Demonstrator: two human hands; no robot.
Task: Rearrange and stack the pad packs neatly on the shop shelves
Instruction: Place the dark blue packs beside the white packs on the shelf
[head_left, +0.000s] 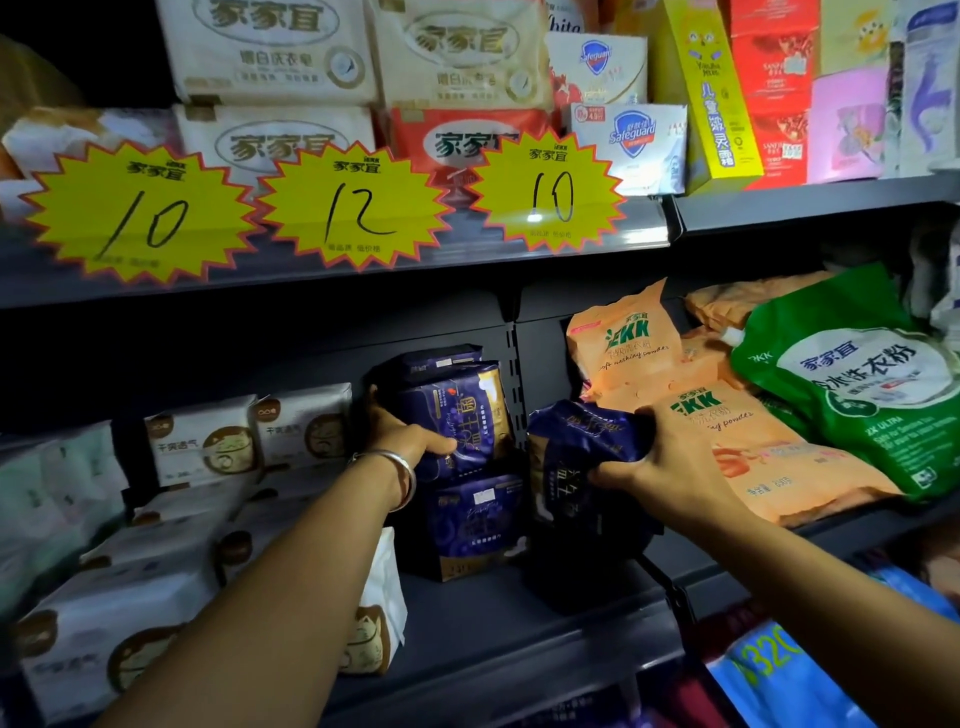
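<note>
Dark blue pad packs stand stacked at the middle of the grey shelf (483, 618). My left hand (410, 441), with a silver bangle on the wrist, grips the upper blue pack (457, 410) of the stack, which rests on a lower blue pack (475, 525). Another blue pack (441, 361) stands behind them. To the right, my right hand (660, 462) holds a separate blue pad pack (582, 447) just off the stack, above the shelf. White pad packs (202, 447) fill the shelf's left side.
Orange washing powder bags (623, 338) and a green bag (872, 384) lie on the right part of the shelf. Above, a shelf holds soap packs behind yellow star price tags (358, 208). More goods sit on the lower shelf at bottom right.
</note>
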